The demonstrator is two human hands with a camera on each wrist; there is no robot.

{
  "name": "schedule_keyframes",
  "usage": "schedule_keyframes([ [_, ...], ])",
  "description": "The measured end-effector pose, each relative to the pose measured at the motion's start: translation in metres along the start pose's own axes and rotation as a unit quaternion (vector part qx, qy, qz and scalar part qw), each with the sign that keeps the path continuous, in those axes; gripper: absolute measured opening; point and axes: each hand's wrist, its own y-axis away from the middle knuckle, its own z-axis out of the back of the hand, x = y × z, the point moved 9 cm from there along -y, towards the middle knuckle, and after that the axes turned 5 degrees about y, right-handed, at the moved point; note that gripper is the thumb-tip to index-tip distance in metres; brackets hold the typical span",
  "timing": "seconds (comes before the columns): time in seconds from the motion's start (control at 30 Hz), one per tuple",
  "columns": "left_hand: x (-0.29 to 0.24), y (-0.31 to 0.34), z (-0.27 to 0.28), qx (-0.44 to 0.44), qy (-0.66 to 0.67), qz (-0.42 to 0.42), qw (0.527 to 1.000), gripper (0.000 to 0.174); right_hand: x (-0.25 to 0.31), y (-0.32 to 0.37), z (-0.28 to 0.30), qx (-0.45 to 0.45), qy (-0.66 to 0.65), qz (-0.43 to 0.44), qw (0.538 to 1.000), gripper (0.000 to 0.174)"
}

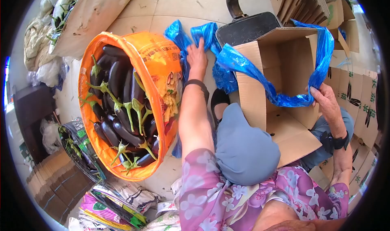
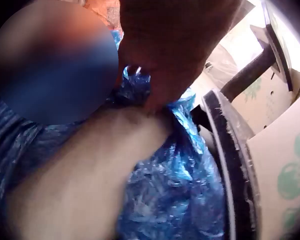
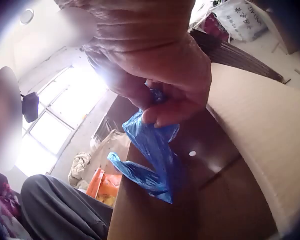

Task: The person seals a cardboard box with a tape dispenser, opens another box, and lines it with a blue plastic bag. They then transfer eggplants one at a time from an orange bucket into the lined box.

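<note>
A blue plastic bag point(image 1: 266, 82) drapes in a loop across the mouth of an open cardboard box point(image 1: 248, 103). At the box's near right edge, my right hand point(image 1: 326, 103) pinches the bag; in the right wrist view, blue plastic point(image 3: 152, 142) hangs below its fingertips. My left hand point(image 1: 197, 59) reaches forward, its short-looking fingers bent at more blue plastic bag point(image 1: 205, 32) on the floor. Crumpled plastic point(image 2: 172, 200) fills the lower left wrist view. Left of that arm, an orange sack point(image 1: 156, 48) holds several dark eggplants point(image 1: 118, 78).
A black platform point(image 1: 248, 29) with a post stands behind the box. Flattened cardboard point(image 1: 298, 5) is stacked at the back right, printed cartons point(image 1: 365, 92) at the right. A second container of eggplants point(image 1: 77, 145) and packed bags point(image 1: 109, 206) lie at the lower left.
</note>
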Motion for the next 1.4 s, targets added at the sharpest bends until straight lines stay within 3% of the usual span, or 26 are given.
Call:
schedule_keyframes([
  [0.07,0.006,0.024,-0.015,0.006,-0.009,0.017,1.000,0.037,-0.005,0.001,0.004,0.000,-0.003,-0.011,1.000,0.028],
  [0.1,0.005,0.042,-0.015,-0.045,-0.006,-0.014,0.999,0.027,-0.004,0.001,0.010,-0.020,-0.008,-0.007,1.000,0.028],
  [0.17,0.006,0.093,-0.019,-0.002,-0.001,-0.056,0.998,0.026,-0.003,0.002,0.013,-0.035,-0.018,-0.008,0.999,0.028],
  [0.23,0.019,0.160,-0.025,0.128,-0.005,0.012,0.992,0.026,0.011,0.002,0.013,-0.051,-0.030,0.023,0.998,0.027],
  [0.27,0.029,0.205,-0.024,0.140,0.001,0.017,0.990,0.025,0.018,0.002,0.010,-0.048,-0.036,0.040,0.997,0.027],
  [0.3,0.041,0.253,-0.020,0.177,0.009,0.069,0.982,0.033,0.018,0.002,0.009,-0.042,-0.044,0.043,0.997,0.027],
  [0.33,0.074,0.308,-0.038,0.279,0.017,0.175,0.944,0.043,0.021,0.002,0.006,-0.026,-0.044,0.064,0.997,0.027],
  [0.43,0.137,0.482,-0.058,0.285,0.033,0.277,0.917,0.047,0.031,0.007,0.000,0.001,-0.041,0.094,0.995,0.027],
  [0.5,0.124,0.543,-0.039,0.338,0.084,0.195,0.917,0.044,0.039,0.013,-0.006,0.018,-0.020,0.109,0.994,0.026],
  [0.53,0.116,0.536,-0.028,0.334,0.083,0.191,0.919,0.044,0.043,0.016,-0.006,0.015,-0.021,0.114,0.993,0.026],
  [0.6,0.085,0.524,0.002,0.492,-0.044,0.198,0.846,0.042,0.056,0.022,-0.007,0.010,-0.032,0.159,0.987,0.024],
  [0.67,0.077,0.473,0.051,0.262,0.014,0.216,0.941,0.040,0.061,0.026,-0.005,0.024,-0.083,0.183,0.979,0.023],
  [0.73,0.088,0.424,0.058,0.135,0.041,0.212,0.967,0.040,0.064,0.033,0.001,0.039,-0.153,0.213,0.964,0.023],
  [0.83,0.095,0.352,0.048,0.019,0.114,0.177,0.978,0.040,0.076,0.051,0.001,0.042,-0.081,0.243,0.966,0.025],
  [0.9,0.097,0.322,0.024,0.046,0.110,0.180,0.976,0.039,0.092,0.071,0.000,0.003,-0.044,0.221,0.974,0.027],
  [0.97,0.103,0.314,0.000,0.092,0.079,0.190,0.974,0.038,0.097,0.080,-0.001,0.027,-0.071,0.223,0.972,0.032],
  [1.03,0.105,0.321,-0.022,0.130,0.058,0.198,0.970,0.037,0.081,0.068,0.011,0.054,-0.019,0.197,0.979,0.028],
  [1.1,0.107,0.340,-0.031,0.163,0.052,0.207,0.963,0.036,0.061,0.065,0.021,0.074,-0.037,0.146,0.986,0.027],
  [1.17,0.112,0.365,-0.025,0.191,0.052,0.216,0.956,0.035,0.049,0.060,0.034,0.065,-0.058,0.150,0.985,0.028],
  [1.3,0.100,0.374,0.038,0.199,0.110,0.218,0.949,0.033,0.053,0.061,0.033,0.049,-0.102,0.180,0.977,0.032],
  [1.4,0.017,0.299,0.162,0.085,0.229,0.217,0.945,0.032,0.051,0.058,0.028,0.046,-0.125,0.210,0.968,0.044],
])
